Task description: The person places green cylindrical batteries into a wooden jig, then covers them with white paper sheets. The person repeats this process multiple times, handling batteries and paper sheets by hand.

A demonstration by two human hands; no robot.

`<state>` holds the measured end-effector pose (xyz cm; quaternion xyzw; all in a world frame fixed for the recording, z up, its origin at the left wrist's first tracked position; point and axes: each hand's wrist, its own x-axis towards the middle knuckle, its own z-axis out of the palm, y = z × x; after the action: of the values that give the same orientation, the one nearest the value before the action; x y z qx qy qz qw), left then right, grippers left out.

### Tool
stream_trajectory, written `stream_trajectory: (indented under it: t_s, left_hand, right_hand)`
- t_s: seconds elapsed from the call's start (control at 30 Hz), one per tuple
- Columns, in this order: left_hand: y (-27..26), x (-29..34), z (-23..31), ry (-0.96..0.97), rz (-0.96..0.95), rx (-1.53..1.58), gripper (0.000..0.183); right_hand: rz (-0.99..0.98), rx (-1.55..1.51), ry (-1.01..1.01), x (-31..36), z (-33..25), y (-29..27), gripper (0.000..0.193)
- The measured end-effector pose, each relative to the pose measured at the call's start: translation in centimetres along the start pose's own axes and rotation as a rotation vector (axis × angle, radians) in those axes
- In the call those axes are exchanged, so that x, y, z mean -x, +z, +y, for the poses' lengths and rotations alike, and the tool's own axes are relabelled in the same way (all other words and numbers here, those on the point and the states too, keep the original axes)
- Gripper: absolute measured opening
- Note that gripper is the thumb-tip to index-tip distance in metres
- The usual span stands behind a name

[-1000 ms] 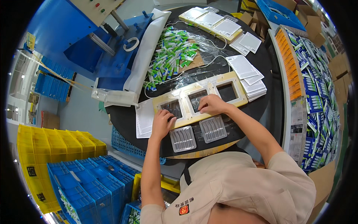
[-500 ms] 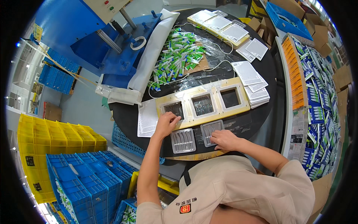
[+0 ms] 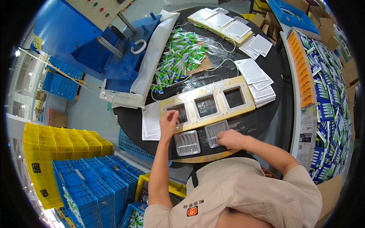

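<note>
My left hand (image 3: 168,124) is over the lower left corner of a yellow-edged frame (image 3: 192,123) with three square openings. Its fingers curl together in a pinch; what they hold, if anything, cannot be made out. My right hand (image 3: 230,139) has its bent fingers on the right edge of a clear blister tray (image 3: 212,133) with long moulded hollows. Beside that tray, to the left, a second clear blister tray (image 3: 187,143) lies flat on the black round table (image 3: 245,131). Clear plastic shows inside the frame's left and middle openings.
Green and white tubes (image 3: 180,57) lie heaped behind the frame. Printed white cards (image 3: 251,74) are stacked at its right, more cards (image 3: 151,121) at its left. A second frame (image 3: 222,26) with cards stands farther back. A blue press (image 3: 125,57) rises at the left, above blue crates (image 3: 91,182).
My left hand has lifted slightly from the frame's left opening and its fingers have drawn together. My right hand has shifted slightly and stays at the same blister tray.
</note>
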<state>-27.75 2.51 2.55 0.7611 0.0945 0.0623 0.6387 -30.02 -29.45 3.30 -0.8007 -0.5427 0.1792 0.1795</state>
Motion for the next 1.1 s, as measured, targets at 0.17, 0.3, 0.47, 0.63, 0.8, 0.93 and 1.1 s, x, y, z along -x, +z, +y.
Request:
stream_trajectory:
  t_s: [0.17, 0.3, 0.47, 0.63, 0.8, 0.93, 1.1]
  left_hand:
    - [2.3, 8.4, 2.9, 0.207, 0.137, -0.451, 0.013]
    - [6.0, 15.0, 1.7, 0.717, -0.176, -0.722, 0.018]
    - [6.7, 18.1, -0.3, 0.732, -0.216, -1.056, 0.042]
    - [7.6, 19.2, -0.8, 0.771, -0.134, -1.165, 0.045]
    - [9.6, 18.2, -1.2, 0.55, -0.25, -1.137, 0.048]
    - [10.1, 17.2, -0.6, 0.516, -0.293, -1.167, 0.044]
    - [9.5, 15.3, 1.9, 0.51, -0.246, -0.955, 0.042]
  right_hand:
    - [0.363, 0.014, 0.024, 0.4, -1.6, 3.5, 0.005]
    - [0.437, -0.272, 0.106, 0.4, -0.4, 3.6, 0.003]
    - [0.107, -0.637, 0.417, -0.6, 1.0, 0.4, 0.007]
    - [0.485, -0.912, 0.423, 1.5, 0.1, -4.4, 0.01]
    - [0.926, -0.137, 0.341, 4.5, 4.0, -7.9, 0.014]
    - [0.655, 0.083, 0.276, 3.5, 8.3, -6.7, 0.011]
    - [0.46, -0.009, 0.336, 3.3, 10.1, -4.8, 0.024]
